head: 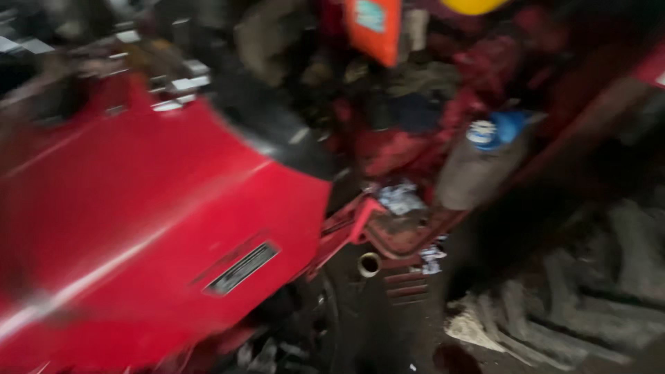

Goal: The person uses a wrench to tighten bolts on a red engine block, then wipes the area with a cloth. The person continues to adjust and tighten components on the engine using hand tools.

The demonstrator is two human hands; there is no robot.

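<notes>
No hands in view over a blurred red tractor hood

No hand shows anywhere in the head view, so neither the left nor the right can be told as apart, together or clamped on anything, and nothing can be said of how the things lie relative to them. The whole picture is smeared by motion.

Filling the left half of the frame is a glossy red hood panel (138, 228). Its long axis runs on a slant from the lower left of the frame toward the upper centre, and a bright streak of reflected light follows that same slant. A small dark rectangular nameplate (242, 267) sits on the panel low and right of its middle, tilted along the same line.

Just right of the panel's lower edge, in the lower centre, lies a red bracket (388, 232) with a worn, rusty face, and just below it a small round pipe opening (369, 264) faces the camera. A grey cylinder with a blue cap (478, 163) stands right of centre, leaning so that its capped end points to the upper right. At the top centre hangs an orange tag (374, 24), and a yellow rounded thing (474, 5) shows at the top edge beside it. A big ribbed tyre tread (582, 291) fills the lower right, dark and dusty.
</notes>
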